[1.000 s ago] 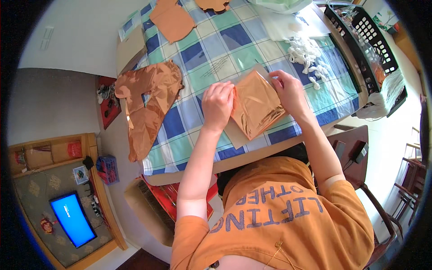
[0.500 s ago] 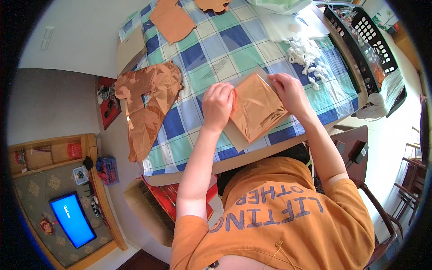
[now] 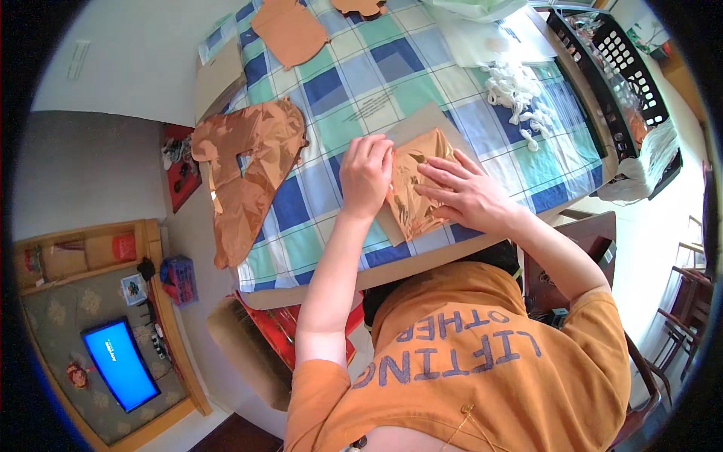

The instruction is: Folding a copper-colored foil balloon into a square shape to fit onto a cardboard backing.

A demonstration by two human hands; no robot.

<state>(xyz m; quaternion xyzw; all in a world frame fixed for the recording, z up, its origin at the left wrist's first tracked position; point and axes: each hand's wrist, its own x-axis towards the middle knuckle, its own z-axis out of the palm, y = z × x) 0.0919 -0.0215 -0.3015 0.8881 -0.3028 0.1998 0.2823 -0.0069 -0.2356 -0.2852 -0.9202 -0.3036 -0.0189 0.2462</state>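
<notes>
A copper-coloured foil balloon, folded into a flat packet, lies over a grey-brown cardboard sheet near the front edge of the table. My left hand is closed at the packet's left edge, fingers curled on the foil. Spread flat across the right half of the foil is my right hand, its fingers apart. Creases run through the foil between the two hands. Left of my left arm, an unfolded copper foil balloon hangs partly over the table's edge.
A checked cloth covers the table. More copper foil pieces lie at the far side, beside a cardboard stack. White string bundles, clear plastic sheets and a black basket occupy the right. A chair stands near my right elbow.
My right hand has let go of the packet's far right corner and now lies flat on the foil. The foil's right side has come inward, baring more cardboard. My left hand stays at the left edge.
</notes>
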